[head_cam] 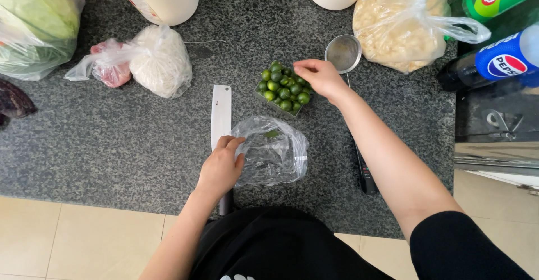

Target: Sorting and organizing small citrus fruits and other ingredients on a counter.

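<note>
Near the front edge of the counter (112, 156), the left hand (220, 169) pinches a clear plastic bag (273, 152) beside a knife (220, 114). Farther back, the right hand (318, 76) rests on a pile of little green limes (283, 88), fingers curled around one.

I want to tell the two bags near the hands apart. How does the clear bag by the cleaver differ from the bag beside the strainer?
The clear plastic bag looks almost empty and flat; the bag of pale food is full and bulging. The left hand touches the clear bag, while nothing touches the full one. The clear bag lies open; the full bag is knotted on top. Both are thin transparent plastic on the granite counter.
</note>
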